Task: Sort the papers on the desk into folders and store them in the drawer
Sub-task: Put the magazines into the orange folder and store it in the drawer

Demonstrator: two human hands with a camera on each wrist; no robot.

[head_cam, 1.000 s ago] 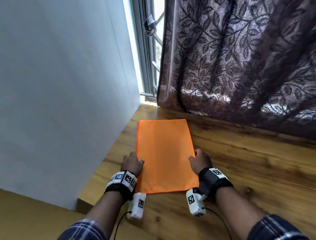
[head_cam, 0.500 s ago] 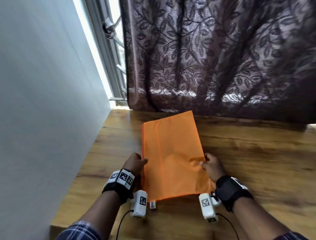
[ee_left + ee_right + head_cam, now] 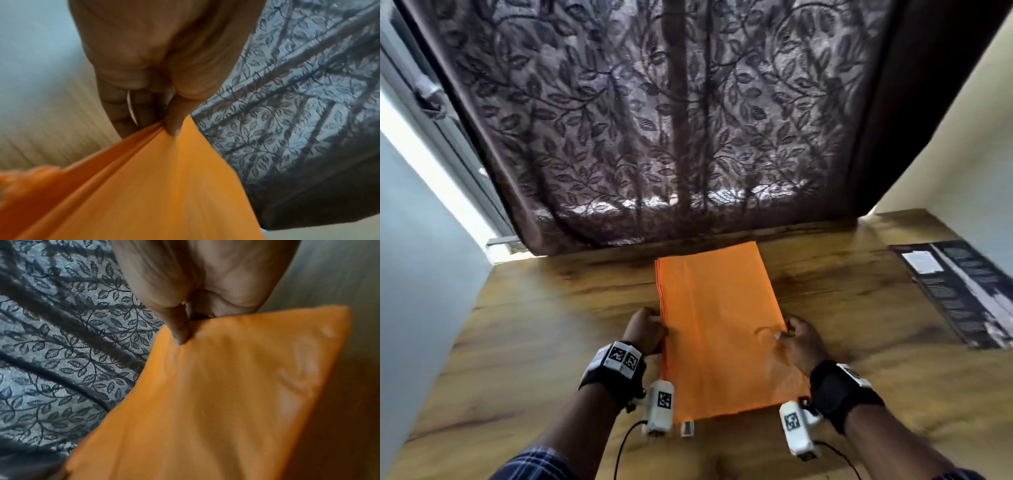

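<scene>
An orange folder [image 3: 722,329] is held above the wooden desk [image 3: 534,342], its long side running away from me. My left hand [image 3: 647,330] pinches its left edge, thumb on top and fingers beneath, as the left wrist view shows on the orange folder [image 3: 164,186] under the left hand [image 3: 156,97]. My right hand [image 3: 799,339] pinches the right edge; in the right wrist view the thumb of the right hand [image 3: 185,308] presses onto the orange folder [image 3: 216,394]. A small zip tag [image 3: 687,428] hangs at the folder's near end.
A dark printed leaflet [image 3: 959,291] lies on the desk at the right. A brown leaf-patterned curtain [image 3: 671,120] hangs along the desk's far edge. A pale wall [image 3: 421,274] borders the desk on the left, and a window frame [image 3: 448,137] stands beside it.
Both hands have carried the orange folder rightward along the desk, away from the left wall. The right hand shifted from resting at the edge to pinching it. The leaflet has come into view.
</scene>
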